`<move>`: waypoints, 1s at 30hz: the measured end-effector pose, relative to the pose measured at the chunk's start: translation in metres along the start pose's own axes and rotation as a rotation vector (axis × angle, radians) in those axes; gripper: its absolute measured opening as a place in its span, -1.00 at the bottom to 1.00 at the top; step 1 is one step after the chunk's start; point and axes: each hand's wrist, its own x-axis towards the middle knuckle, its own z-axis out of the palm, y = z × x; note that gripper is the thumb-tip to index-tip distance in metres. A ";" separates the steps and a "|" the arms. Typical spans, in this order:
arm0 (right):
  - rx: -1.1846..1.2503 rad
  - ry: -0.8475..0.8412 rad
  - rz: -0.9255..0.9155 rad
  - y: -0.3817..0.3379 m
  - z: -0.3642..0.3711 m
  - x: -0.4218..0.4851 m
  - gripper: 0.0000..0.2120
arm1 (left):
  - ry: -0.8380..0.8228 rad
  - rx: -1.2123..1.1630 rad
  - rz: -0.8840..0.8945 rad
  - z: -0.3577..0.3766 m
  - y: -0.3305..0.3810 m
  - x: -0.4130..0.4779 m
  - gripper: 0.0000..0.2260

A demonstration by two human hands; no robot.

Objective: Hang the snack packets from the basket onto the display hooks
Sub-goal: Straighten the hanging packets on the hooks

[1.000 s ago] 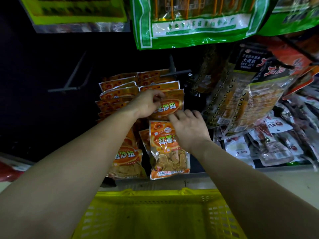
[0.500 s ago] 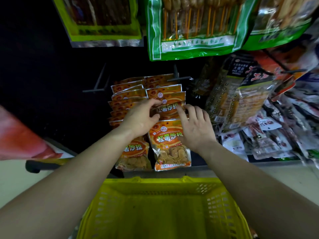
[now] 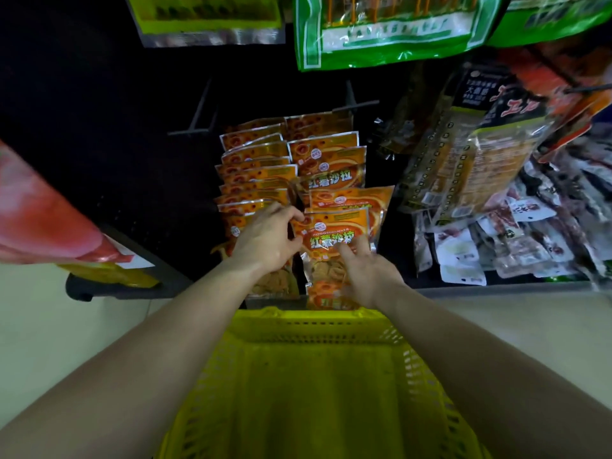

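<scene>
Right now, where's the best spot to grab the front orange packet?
Take the packet by its flat top strip, probably from the upper left, where the left hand holds a corner. That sealed edge lies thin and faces you; the chip-filled belly below could crush.

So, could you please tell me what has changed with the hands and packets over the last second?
Both hands drew back toward the yellow basket. The left hand left the upper packets and now pinches the top left corner of the front orange packet; the right hand slid lower on its face, fingers spread. The hanging rows and the basket stayed put.
</scene>
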 end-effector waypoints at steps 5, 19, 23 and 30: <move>-0.091 0.028 -0.066 -0.003 0.000 0.017 -0.61 | 0.041 0.003 0.035 0.005 -0.004 0.010 -0.72; -0.052 -0.116 -0.019 -0.007 0.010 0.013 -0.66 | 0.115 0.140 0.215 -0.004 -0.010 -0.025 -0.69; -0.007 -0.102 0.033 -0.010 0.015 0.021 -0.76 | 0.127 0.105 0.155 -0.008 -0.016 -0.027 -0.66; 0.068 -0.061 -0.096 -0.021 -0.011 0.022 -0.90 | 0.095 0.053 0.096 -0.016 -0.026 -0.029 -0.68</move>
